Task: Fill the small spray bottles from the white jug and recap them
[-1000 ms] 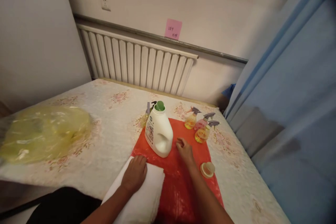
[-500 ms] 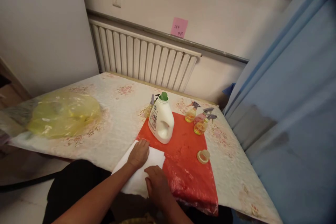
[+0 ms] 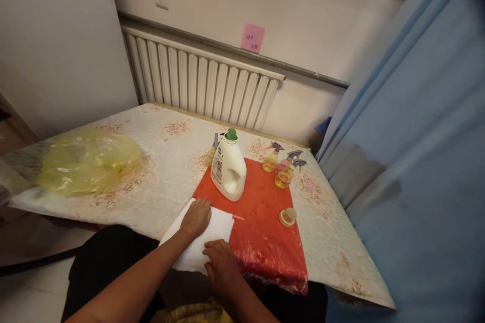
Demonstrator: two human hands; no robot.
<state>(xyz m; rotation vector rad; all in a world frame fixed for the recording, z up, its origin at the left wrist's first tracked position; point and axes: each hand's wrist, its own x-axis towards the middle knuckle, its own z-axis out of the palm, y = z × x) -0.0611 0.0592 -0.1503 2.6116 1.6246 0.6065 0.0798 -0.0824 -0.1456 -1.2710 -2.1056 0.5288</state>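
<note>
A folded white cloth towel (image 3: 217,225) lies at the near edge of the floral-covered table (image 3: 161,156). The left hand (image 3: 196,218) rests flat on it; I cannot tell whether the right hand (image 3: 224,266) grips its near-right corner.

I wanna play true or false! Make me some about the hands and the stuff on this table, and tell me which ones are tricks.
1. The left hand rests on the white cloth. True.
2. The white bottle stands on the red plastic. True.
3. The left hand is holding the white bottle. False: it is on the white cloth, apart from the bottle.
4. The right hand is nearer to the white cloth than to the white bottle. True.
5. The white cloth is behind the white bottle, next to the radiator. False: the cloth is on the near side of the bottle.
6. The red plastic is hanging on the radiator. False: it lies on the table.
</note>
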